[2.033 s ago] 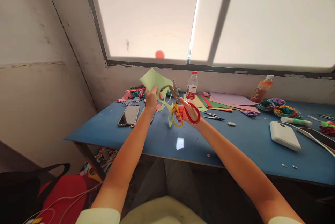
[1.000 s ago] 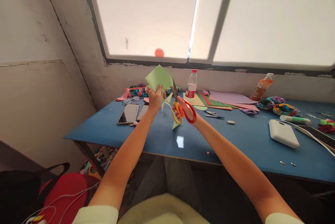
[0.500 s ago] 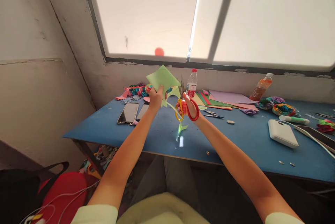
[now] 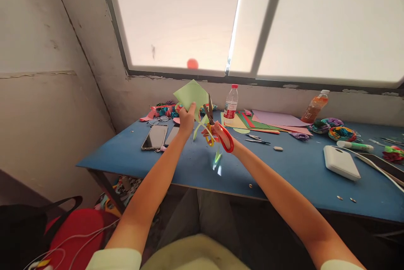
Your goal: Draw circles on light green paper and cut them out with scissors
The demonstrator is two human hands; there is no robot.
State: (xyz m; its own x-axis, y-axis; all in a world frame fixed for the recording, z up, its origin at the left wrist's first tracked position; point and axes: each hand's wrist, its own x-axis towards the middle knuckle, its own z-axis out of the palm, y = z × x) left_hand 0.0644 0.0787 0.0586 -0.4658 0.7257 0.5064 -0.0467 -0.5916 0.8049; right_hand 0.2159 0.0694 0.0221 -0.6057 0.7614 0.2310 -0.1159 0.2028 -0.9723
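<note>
My left hand (image 4: 187,117) pinches a light green sheet of paper (image 4: 192,93) and holds it up above the table, thumb on its face. In my right hand (image 4: 218,134) are scissors (image 4: 225,138) with red and yellow handles. Their blades point up, parted, at the paper's right edge. A narrow curling strip of green paper (image 4: 202,125) hangs between the two hands. Below them a small green scrap (image 4: 217,157) shows over the blue tabletop; whether it lies on the table or hangs, I cannot tell.
On the blue table (image 4: 195,169) a phone (image 4: 154,137) and glasses (image 4: 158,121) lie left. Behind stand a clear bottle (image 4: 231,105) and coloured paper sheets (image 4: 277,117). Rightward are an orange drink bottle (image 4: 314,107), tweezers (image 4: 257,140), a white power bank (image 4: 341,162) and a glue stick (image 4: 354,146).
The scissors have moved left and slightly down, their blades now parted at the paper's edge. The paper has shifted a little left. The hanging strip has swung to the left.
</note>
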